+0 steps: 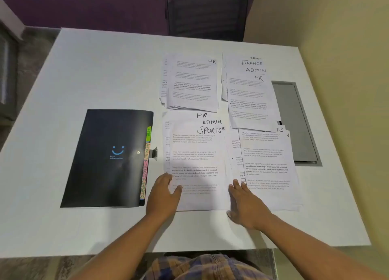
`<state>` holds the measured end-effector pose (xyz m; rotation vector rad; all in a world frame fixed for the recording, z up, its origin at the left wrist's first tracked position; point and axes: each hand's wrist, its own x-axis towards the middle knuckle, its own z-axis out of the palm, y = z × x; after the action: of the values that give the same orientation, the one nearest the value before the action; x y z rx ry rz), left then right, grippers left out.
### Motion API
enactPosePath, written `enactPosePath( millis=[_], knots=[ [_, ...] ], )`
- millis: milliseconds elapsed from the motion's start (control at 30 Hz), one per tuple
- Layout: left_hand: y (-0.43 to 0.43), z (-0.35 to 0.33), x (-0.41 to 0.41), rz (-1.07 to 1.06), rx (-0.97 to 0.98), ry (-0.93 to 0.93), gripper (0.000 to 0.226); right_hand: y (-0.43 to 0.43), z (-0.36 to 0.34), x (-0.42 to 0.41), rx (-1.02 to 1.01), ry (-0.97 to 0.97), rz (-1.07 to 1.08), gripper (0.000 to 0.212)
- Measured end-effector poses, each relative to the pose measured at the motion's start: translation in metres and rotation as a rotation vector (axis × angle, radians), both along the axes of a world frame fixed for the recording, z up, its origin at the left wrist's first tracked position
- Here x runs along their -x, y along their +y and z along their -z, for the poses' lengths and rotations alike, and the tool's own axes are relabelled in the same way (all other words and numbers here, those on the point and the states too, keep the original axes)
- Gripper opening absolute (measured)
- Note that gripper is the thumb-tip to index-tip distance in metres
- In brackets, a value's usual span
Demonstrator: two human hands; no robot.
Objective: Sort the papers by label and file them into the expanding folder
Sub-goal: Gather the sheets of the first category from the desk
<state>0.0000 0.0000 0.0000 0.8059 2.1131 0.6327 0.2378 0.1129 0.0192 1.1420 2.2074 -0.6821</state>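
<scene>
A black expanding folder (107,159) with a blue smile lies closed on the left, its coloured tabs reading HR, ADMIN, FINANCE and SPORTS along the right edge. Several stacks of printed papers lie to its right. A near stack (197,153) shows HR, ADMIN and SPORTS labels. A far stack (190,81) has HR on top. A back right stack (248,92) shows FINANCE, ADMIN and HR. A near right stack (269,166) partly overlaps its neighbour. My left hand (163,192) rests on the near stack's left edge. My right hand (245,201) lies flat on its right edge.
The white table (94,73) has a grey recessed cable cover (294,119) at the right, partly under papers. A dark chair (208,10) stands behind the far edge. A beige wall runs along the right side.
</scene>
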Motion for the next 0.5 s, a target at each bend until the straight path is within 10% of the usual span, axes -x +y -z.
enactPosePath(
  millis=[267,500],
  knots=[
    [0.028,-0.012,0.003,-0.357,0.054,-0.144,0.044,0.002,-0.004,0.009,0.029,-0.080,0.001,0.088],
    [0.037,-0.014,0.001,-0.264,0.124,-0.025,0.015,0.012,0.004,0.004,0.069,-0.057,-0.003,0.091]
  ],
)
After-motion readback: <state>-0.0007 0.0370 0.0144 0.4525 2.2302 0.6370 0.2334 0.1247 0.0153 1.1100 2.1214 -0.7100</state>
